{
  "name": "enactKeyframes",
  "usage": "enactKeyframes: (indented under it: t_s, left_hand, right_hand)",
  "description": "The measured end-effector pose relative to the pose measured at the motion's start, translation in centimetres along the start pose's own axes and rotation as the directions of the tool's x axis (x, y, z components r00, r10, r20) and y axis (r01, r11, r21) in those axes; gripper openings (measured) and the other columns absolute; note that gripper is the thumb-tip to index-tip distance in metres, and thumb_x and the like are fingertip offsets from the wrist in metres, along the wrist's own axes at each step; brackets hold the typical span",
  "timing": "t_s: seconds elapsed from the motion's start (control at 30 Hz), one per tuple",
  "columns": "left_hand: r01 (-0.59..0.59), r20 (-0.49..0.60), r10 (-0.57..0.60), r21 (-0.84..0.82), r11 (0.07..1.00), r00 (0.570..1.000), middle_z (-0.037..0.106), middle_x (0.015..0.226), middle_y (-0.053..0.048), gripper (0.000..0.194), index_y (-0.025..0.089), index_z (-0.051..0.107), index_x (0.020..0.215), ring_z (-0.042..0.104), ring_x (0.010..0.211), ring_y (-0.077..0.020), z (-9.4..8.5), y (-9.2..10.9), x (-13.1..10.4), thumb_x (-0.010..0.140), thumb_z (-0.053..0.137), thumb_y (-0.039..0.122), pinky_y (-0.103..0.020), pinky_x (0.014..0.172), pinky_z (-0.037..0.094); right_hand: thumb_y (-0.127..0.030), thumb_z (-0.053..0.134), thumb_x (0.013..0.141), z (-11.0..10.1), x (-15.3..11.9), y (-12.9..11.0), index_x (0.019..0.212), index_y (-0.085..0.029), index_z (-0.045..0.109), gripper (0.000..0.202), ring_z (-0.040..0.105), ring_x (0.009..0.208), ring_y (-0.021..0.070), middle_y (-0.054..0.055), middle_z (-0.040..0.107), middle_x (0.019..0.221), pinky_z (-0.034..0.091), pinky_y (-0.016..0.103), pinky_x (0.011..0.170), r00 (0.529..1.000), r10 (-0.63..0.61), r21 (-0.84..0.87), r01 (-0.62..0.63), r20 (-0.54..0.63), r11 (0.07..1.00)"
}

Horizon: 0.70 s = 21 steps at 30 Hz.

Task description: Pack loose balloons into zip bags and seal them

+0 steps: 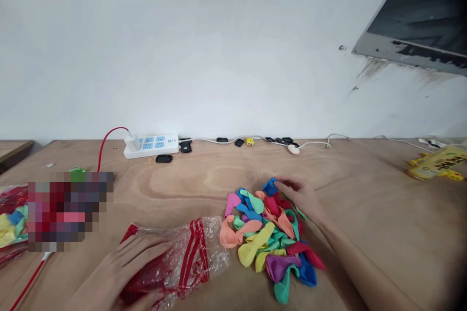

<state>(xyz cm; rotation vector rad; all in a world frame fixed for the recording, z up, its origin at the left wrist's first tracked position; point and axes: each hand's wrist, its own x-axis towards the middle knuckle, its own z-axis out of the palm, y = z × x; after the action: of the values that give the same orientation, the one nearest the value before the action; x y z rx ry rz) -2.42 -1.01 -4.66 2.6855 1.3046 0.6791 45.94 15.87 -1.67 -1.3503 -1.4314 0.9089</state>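
Observation:
A loose pile of uninflated balloons in many colours lies on the wooden table. At the pile's far edge my right hand has its fingers closed on a blue balloon; part of the fingers is hidden. Left of the pile lies a crumpled clear plastic bag with red stripes and red ends. My left hand grips this bag, fingers across its top and thumb on the near side. The bag's striped end points toward the balloons and almost touches them.
Behind, along the wall, run a white power strip, a pale cable and small black pieces. Red bags of balloons and a blurred-out object with a red cable are at left. A yellow packet lies far right.

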Motion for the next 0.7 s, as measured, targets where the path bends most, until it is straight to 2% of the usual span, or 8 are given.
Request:
enactKeyframes:
  t_s: [0.07, 0.13, 0.23, 0.37, 0.5, 0.57, 0.6, 0.7]
  left_hand:
    - [0.0, -0.002, 0.0, 0.004, 1.0, 1.0, 0.064, 0.152, -0.002, 0.077, 0.037, 0.047, 0.16, 0.07, 0.127, -0.0285, -0.2, 0.0, 0.1, 0.09, 0.077, 0.043, -0.036, 0.106, 0.061]
    - [0.011, -0.007, -0.011, 0.02, 1.0, 1.0, 0.063, 0.153, -0.002, 0.079, 0.037, 0.045, 0.161, 0.069, 0.128, -0.0295, -0.5, 0.0, 0.3, 0.089, 0.078, 0.044, -0.039, 0.107, 0.06]
    - [0.022, -0.017, -0.021, 0.057, 0.998, 1.0, 0.064, 0.151, -0.004, 0.083, 0.036, 0.042, 0.162, 0.069, 0.127, -0.0315, -1.4, 0.5, 1.2, 0.087, 0.078, 0.05, -0.041, 0.104, 0.06]
    - [0.063, -0.033, -0.061, 0.081, 0.995, 0.998, 0.068, 0.144, -0.008, 0.089, 0.032, 0.046, 0.159, 0.072, 0.117, -0.035, -3.2, 1.5, 2.7, 0.081, 0.08, 0.058, -0.045, 0.096, 0.061]
    - [0.111, -0.006, -0.111, 0.064, 0.992, 0.994, 0.07, 0.141, -0.008, 0.09, 0.031, 0.048, 0.155, 0.071, 0.116, -0.0364, -3.9, 1.8, 3.0, 0.077, 0.083, 0.061, -0.048, 0.098, 0.059]
    - [0.125, 0.006, -0.125, 0.028, 0.992, 0.992, 0.068, 0.143, -0.009, 0.094, 0.031, 0.045, 0.157, 0.069, 0.122, -0.0362, -3.6, 1.6, 2.6, 0.077, 0.083, 0.058, -0.048, 0.103, 0.056]
    - [0.134, 0.006, -0.134, 0.009, 0.991, 0.991, 0.067, 0.145, -0.009, 0.096, 0.03, 0.042, 0.159, 0.067, 0.125, -0.0361, -3.3, 1.4, 2.4, 0.077, 0.084, 0.057, -0.048, 0.105, 0.055]
    - [0.157, 0.0, -0.157, -0.026, 0.987, 0.988, 0.062, 0.151, -0.01, 0.103, 0.031, 0.035, 0.162, 0.064, 0.13, -0.0369, -2.6, 1.2, 1.9, 0.076, 0.085, 0.054, -0.049, 0.108, 0.052]
  right_hand:
    - [-0.055, 0.095, 0.068, 0.1, -0.3, -0.6, 0.096, -0.024, 0.084, 0.043, 0.073, 0.075, 0.022, 0.006, 0.081, 0.09, 0.059, 0.032, 0.065, 0.997, 0.073, 0.202, -0.071, -0.004, 0.977]
    - [-0.05, 0.097, 0.067, 0.3, -0.7, -1.2, 0.096, -0.027, 0.083, 0.04, 0.075, 0.076, 0.0205, 0.004, 0.081, 0.09, 0.061, 0.031, 0.068, 0.995, 0.095, 0.363, -0.099, 0.028, 0.927]
    - [-0.042, 0.099, 0.065, 0.7, -1.5, -2.1, 0.095, -0.03, 0.082, 0.037, 0.075, 0.074, 0.0174, 0.0, 0.08, 0.088, 0.061, 0.029, 0.069, 0.992, 0.106, 0.482, -0.129, 0.074, 0.867]
    - [-0.041, 0.1, 0.064, 1.8, -2.6, -2.8, 0.091, -0.027, 0.081, 0.036, 0.075, 0.074, 0.0195, 0.001, 0.08, 0.084, 0.061, 0.031, 0.07, 0.988, 0.1, 0.413, -0.14, 0.116, 0.9]
    - [-0.043, 0.092, 0.077, 4.2, -4.2, -3.9, 0.093, -0.026, 0.082, 0.026, 0.075, 0.086, 0.0236, 0.005, 0.081, 0.094, 0.061, 0.035, 0.078, 0.974, -0.016, 0.305, -0.056, 0.227, 0.951]
    - [-0.04, 0.086, 0.085, 5.9, -5.3, -5.2, 0.096, -0.027, 0.083, 0.017, 0.074, 0.092, 0.0233, 0.005, 0.08, 0.099, 0.059, 0.035, 0.08, 0.935, -0.136, 0.255, 0.051, 0.329, 0.966]
    - [-0.038, 0.082, 0.089, 6.8, -5.9, -6.0, 0.098, -0.028, 0.084, 0.013, 0.073, 0.095, 0.0229, 0.005, 0.079, 0.102, 0.059, 0.034, 0.082, 0.898, -0.189, 0.214, 0.11, 0.398, 0.971]
    - [-0.03, 0.071, 0.098, 9.6, -7.7, -8.3, 0.106, -0.029, 0.084, 0.015, 0.071, 0.1, 0.0207, 0.005, 0.077, 0.107, 0.057, 0.032, 0.088, 0.74, -0.275, 0.075, 0.291, 0.615, 0.954]
